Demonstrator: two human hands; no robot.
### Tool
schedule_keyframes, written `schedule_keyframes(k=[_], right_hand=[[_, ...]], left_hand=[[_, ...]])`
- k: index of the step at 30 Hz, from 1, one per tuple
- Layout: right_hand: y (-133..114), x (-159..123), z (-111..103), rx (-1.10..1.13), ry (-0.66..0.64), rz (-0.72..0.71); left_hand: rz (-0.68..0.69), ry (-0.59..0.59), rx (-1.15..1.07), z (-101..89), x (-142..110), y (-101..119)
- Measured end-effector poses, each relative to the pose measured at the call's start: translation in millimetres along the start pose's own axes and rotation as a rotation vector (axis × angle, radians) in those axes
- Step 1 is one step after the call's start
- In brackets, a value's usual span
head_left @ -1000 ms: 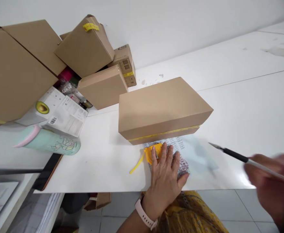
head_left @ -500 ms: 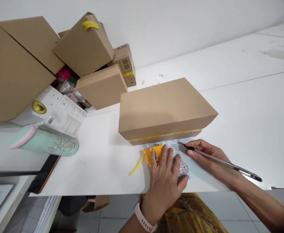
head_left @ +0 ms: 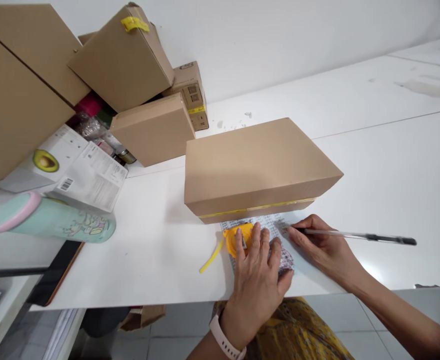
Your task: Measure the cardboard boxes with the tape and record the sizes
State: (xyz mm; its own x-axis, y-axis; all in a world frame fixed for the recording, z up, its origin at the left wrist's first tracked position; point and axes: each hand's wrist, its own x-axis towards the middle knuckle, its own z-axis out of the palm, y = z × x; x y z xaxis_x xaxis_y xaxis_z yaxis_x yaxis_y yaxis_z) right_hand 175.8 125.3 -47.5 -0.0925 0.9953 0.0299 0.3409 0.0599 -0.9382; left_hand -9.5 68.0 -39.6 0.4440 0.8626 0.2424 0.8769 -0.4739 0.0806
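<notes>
Left hand: palm down with the fingers a little apart, closed on nothing; it lies across the paper and the tape measure, a spread that probably steadies both
Right hand: thumb and fingers pinched together on the pen, near its writing end; so low a grip seems meant for fine control
Pen: its shaft slants out over the table to the right, leaving the written lines fairly open to view; the tip is hidden or too blurred to tell whether it touches
Paper: covered in small writing, flat on the table between the hands and just in front of the large carton; whether its far edge runs under the carton cannot be told
Tape measure: yellow, on the left part of the paper beneath the left fingertips, perhaps doubling as a weight; a short yellow blade sticks out toward the near left
Large carton: lying closed behind the paper, near both hands yet leaving them room
Table: white and flat, giving paper and hands a firm support
Bottle: on its side at the left, well apart from the hands, beside a white box
</notes>
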Motion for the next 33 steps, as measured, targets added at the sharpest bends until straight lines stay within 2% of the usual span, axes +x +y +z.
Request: schedule_keyframes(k=[3,10,17,33], right_hand=[[0,0,-1,-0.043,0.014,0.009],[-1,3,-1,-0.134,-0.007,-0.082],[8,2,-1,-0.155,-0.036,-0.127],[0,3,-1,-0.148,-0.042,-0.145]], left_hand=[[0.003,0.001,0.005,0.6,0,0],[0.003,0.02,0.039,2.9,0,0],[0.009,0.039,0.062,2.5,1,0],[0.005,0.038,0.048,1.4,1,0]])
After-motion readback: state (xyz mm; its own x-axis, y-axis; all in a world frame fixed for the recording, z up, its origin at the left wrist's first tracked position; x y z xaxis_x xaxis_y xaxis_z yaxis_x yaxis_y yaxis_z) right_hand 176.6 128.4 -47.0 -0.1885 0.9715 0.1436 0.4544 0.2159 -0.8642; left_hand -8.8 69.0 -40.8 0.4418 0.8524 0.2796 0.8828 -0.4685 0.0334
